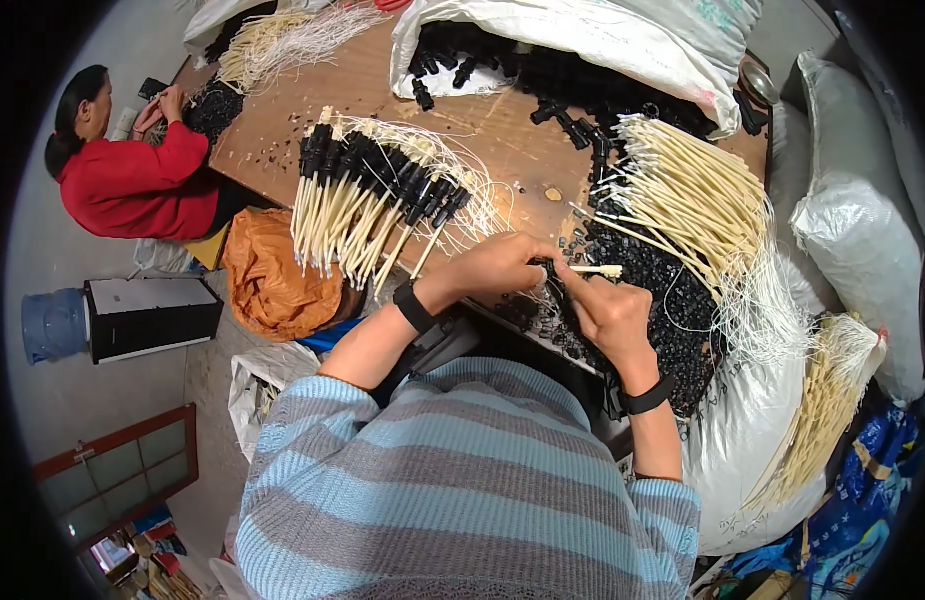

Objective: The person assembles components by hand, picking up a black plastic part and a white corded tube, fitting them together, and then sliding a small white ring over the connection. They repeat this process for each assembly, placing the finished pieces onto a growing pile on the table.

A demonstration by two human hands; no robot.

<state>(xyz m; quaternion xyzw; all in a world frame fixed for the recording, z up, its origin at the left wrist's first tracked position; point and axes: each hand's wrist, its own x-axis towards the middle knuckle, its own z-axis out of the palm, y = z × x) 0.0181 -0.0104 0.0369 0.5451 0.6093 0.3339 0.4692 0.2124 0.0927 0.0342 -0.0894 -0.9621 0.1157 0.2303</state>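
My left hand (501,266) and my right hand (615,312) meet at the table's near edge, both closed at the fingertips. A cream cable (595,270) with a pale plug at its end sticks out to the right from between them. A small black fitting (549,270) shows where the fingers meet, mostly covered by them. Left of my hands lies a bundle of cream cables (328,215) fitted with black connectors (358,160), thin white wires trailing from it. Right beside my right hand spreads a heap of small black parts (655,290).
A pile of cream cables (693,195) lies on the table's right side. An open white sack (583,35) spills black connectors at the back. A person in red (138,180) works at the far left. Nearby stand an orange bag (273,280) and full white sacks (853,220).
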